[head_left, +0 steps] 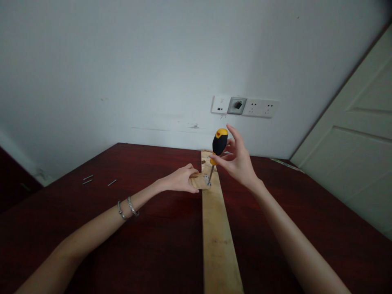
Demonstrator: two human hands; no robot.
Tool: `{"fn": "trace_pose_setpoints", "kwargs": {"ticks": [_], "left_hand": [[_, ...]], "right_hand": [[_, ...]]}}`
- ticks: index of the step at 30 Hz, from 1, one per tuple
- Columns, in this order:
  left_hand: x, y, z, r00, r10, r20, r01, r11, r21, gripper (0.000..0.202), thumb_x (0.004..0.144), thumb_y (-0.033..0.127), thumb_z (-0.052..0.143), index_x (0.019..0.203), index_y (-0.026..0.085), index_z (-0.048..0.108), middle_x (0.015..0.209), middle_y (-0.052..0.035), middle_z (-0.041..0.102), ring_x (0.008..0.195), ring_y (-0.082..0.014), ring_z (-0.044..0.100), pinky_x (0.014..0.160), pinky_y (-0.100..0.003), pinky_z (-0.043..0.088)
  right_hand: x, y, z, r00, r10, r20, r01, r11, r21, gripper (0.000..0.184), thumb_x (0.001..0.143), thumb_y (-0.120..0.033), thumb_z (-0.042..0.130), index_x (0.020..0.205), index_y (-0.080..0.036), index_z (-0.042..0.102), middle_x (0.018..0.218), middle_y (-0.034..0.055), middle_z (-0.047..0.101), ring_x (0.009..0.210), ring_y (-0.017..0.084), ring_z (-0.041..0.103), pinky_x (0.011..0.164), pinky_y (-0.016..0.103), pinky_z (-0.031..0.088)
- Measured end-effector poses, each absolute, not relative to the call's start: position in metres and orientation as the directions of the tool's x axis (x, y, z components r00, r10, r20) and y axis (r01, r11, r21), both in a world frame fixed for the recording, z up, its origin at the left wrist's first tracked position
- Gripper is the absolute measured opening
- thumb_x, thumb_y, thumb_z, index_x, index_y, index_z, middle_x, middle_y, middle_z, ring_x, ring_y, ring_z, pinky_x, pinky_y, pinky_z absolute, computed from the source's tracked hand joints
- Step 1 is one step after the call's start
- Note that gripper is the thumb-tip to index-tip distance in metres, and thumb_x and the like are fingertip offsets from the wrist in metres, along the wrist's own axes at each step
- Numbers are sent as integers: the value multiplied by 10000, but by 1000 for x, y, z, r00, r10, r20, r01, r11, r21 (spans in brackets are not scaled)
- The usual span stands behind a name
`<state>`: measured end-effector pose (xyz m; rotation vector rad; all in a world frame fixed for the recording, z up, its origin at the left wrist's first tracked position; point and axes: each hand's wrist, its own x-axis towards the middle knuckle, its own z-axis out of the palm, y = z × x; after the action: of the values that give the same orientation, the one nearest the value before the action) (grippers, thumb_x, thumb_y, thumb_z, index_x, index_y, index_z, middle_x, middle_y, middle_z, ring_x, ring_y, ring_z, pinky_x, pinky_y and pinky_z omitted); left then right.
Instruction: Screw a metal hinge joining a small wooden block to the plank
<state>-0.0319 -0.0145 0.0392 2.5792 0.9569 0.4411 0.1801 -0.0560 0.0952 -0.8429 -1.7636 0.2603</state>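
My left hand [183, 179] grips a small wooden block [199, 181] by its left end, its fingers closed round it. The block's right end rests over a long pale wooden plank [217, 228]. A small metal bracket [207, 179] sits at that end of the block. In my right hand [237, 159] is a screwdriver [219, 143] with a black and yellow handle, held between thumb and fingers, the index finger raised off it. The screwdriver stands nearly upright, leaning slightly, with its tip down at the bracket. Whether a screw is under the tip is too small to tell.
Several loose screws or nails [87, 179] lie on the dark red table [147, 245] at the left. Wall sockets [257, 108] sit on the white wall behind. A pale door [361, 130] stands at the right, near a thin strip [287, 165] on the table's far edge.
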Motion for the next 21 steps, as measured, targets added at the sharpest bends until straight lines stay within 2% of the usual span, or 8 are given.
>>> {"fn": "trace_pose_setpoints", "kwargs": {"ticks": [7,11,15,18,21], "left_hand": [[-30,-17,39,732,649,207,539,-738,405,573,617,399,752,1118,155,616,994,-76,540,875,-223,569,811,-339,458],[-30,-16,37,733,646,214,543,-745,389,589,617,401,753,1137,165,607,980,-63,539,869,-218,574,812,-333,463],[-30,-15,35,732,648,211,548,-743,384,567,619,403,749,1117,167,616,978,-62,541,848,-213,582,792,-328,466],[-30,-15,34,734,649,203,552,-743,379,567,617,401,749,1110,153,621,982,-69,544,844,-215,587,786,-328,464],[-28,-16,31,736,648,197,555,-744,372,563,618,401,746,1108,155,622,985,-70,544,847,-216,591,791,-325,461]], "right_hand": [[182,-56,99,-110,637,763,482,706,-520,807,722,-417,711,1397,-316,281,1067,58,551,715,154,580,485,248,477],[184,-60,103,-162,658,735,474,705,-527,767,742,-342,678,1392,-292,274,967,45,567,637,145,554,495,278,475],[186,-66,107,-218,692,688,472,692,-546,790,729,-203,576,1419,-261,196,948,54,579,715,178,575,538,294,490],[185,-70,107,-188,710,679,531,655,-537,826,675,-157,539,1419,-235,187,924,50,564,723,186,571,578,315,489],[180,-69,103,-120,714,690,595,608,-526,761,685,-171,537,1382,-229,238,856,26,540,694,184,542,615,343,468]]}}
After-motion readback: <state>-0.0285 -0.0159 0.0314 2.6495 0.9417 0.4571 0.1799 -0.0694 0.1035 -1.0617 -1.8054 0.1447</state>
